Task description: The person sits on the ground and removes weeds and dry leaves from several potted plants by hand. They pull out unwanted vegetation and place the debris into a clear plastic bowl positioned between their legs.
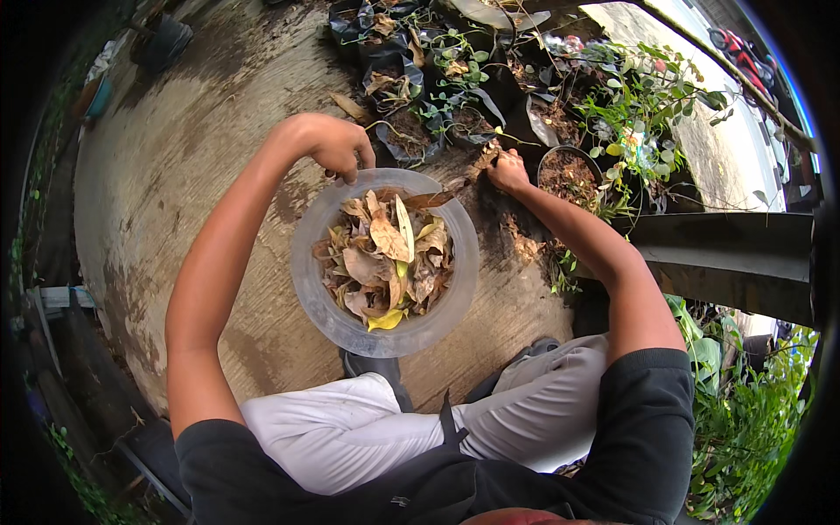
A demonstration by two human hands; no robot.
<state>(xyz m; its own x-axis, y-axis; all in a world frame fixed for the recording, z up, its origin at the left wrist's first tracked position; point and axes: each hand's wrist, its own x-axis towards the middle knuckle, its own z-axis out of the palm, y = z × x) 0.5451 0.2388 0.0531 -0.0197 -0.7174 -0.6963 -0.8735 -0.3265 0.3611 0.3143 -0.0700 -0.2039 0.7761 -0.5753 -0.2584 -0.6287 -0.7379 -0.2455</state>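
A round translucent plastic tub stands on the concrete before me, heaped with dry brown leaves and a few yellow ones. My left hand has its fingers curled onto the tub's far rim. Beyond the rim on the right, my right hand is closed on dry leaf litter, low beside the black plant bags. Its fingertips are partly hidden. One long brown leaf lies across the tub's edge, pointing towards that hand.
Soil-filled black polybags with small vines crowd the far side. A round black pot of soil stands right of my right hand. A metal beam juts in at the right. Leaf scraps lie on the concrete floor.
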